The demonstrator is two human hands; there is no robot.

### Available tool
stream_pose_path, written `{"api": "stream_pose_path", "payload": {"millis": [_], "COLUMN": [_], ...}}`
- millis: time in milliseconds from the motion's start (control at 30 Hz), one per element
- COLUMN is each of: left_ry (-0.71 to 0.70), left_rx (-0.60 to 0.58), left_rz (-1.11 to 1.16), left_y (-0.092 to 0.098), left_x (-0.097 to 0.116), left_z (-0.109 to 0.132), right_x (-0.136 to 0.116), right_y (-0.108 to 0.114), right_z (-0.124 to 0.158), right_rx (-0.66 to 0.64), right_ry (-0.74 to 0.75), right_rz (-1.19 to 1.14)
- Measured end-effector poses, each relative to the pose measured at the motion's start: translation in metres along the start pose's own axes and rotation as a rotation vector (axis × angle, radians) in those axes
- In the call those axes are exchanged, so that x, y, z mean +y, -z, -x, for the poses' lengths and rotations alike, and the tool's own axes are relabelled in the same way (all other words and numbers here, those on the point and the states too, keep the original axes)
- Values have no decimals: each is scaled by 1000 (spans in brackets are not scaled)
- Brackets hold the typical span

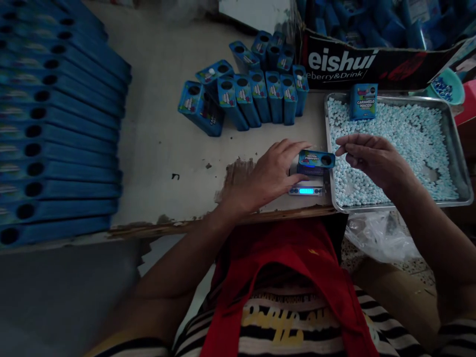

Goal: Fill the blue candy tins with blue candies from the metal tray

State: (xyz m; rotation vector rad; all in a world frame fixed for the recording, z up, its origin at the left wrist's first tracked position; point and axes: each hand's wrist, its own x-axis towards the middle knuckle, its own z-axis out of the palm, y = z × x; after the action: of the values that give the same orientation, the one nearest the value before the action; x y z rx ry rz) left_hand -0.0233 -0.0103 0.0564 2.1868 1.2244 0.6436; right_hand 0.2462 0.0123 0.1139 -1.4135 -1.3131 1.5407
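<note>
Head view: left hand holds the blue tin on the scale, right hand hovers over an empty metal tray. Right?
No. The head view shows the metal tray full of pale blue candies, not empty. The rest stands: left hand holds the blue tin on the scale, right hand hovers over the tray.

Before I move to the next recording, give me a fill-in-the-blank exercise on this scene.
The left hand holds a blue tin on a small ____.
The right hand hovers above a metal ____ of pale candies.
The display below the held tin glows ____.
Missing: scale; tray; blue.
</note>
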Motion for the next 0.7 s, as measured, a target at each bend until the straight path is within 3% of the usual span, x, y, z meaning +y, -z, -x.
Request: {"api": "stream_pose_path", "payload": {"millis": [267, 400, 533, 600, 700], "left_ry": [78, -5, -122, -127, -9], "left_rx": [24, 28, -45, -21, 118], "left_rz": [123, 135, 95, 46, -17], "left_y": [7, -12, -20, -3, 58], "left_x": [-13, -7, 3, 0, -21], "left_z": [8, -17, -35, -27, 4], "right_x": [-3, -9, -18, -22, -30], "right_y": [-23, -25, -27, -34, -60], "right_z": [2, 4, -32, -65, -110], "right_rx": [-90, 12, 187, 223, 147], "right_ry": [145, 171, 280, 382, 496], "right_rz": [428, 513, 488, 564, 734]}}
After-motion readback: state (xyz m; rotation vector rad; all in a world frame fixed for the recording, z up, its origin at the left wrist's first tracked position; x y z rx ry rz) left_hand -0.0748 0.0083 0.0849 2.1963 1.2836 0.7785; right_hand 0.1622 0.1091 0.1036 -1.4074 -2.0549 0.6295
